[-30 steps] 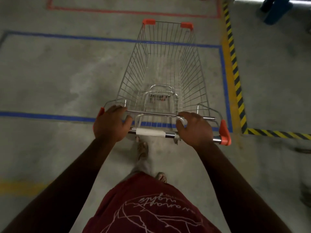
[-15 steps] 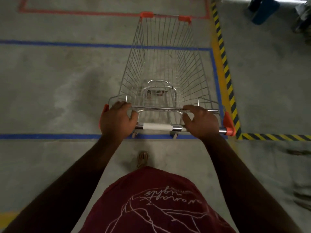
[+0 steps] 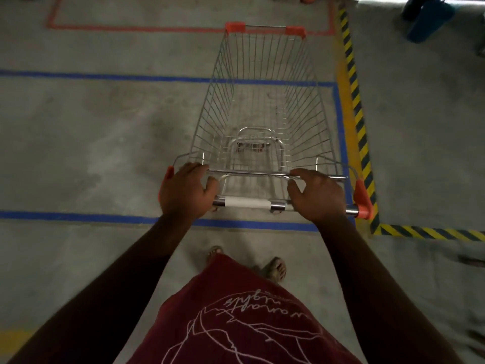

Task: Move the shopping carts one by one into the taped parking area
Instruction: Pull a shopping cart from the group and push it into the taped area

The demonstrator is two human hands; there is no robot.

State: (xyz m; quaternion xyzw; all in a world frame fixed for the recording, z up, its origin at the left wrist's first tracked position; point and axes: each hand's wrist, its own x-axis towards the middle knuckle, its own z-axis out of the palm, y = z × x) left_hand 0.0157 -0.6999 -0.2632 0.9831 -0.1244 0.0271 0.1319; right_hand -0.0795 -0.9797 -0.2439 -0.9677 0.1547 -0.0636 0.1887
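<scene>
An empty wire shopping cart (image 3: 262, 106) with orange corner caps stands in front of me on the concrete floor. My left hand (image 3: 187, 194) grips the left end of its handle bar (image 3: 248, 202), and my right hand (image 3: 317, 195) grips the right part. The basket lies inside a rectangle of blue tape (image 3: 78, 215), close to that rectangle's right side. The cart's front edge reaches the red tape outline (image 3: 131, 29) beyond the blue one.
A yellow and black hazard stripe (image 3: 354, 93) runs along the cart's right side and turns right at its near end. A blue object (image 3: 427, 19) sits at the top right. My feet stand just behind the near blue line.
The cart has rolled forward: its handle has crossed the near blue line and its front has gone from the far blue line to the red tape. Both hands keep their grip.
</scene>
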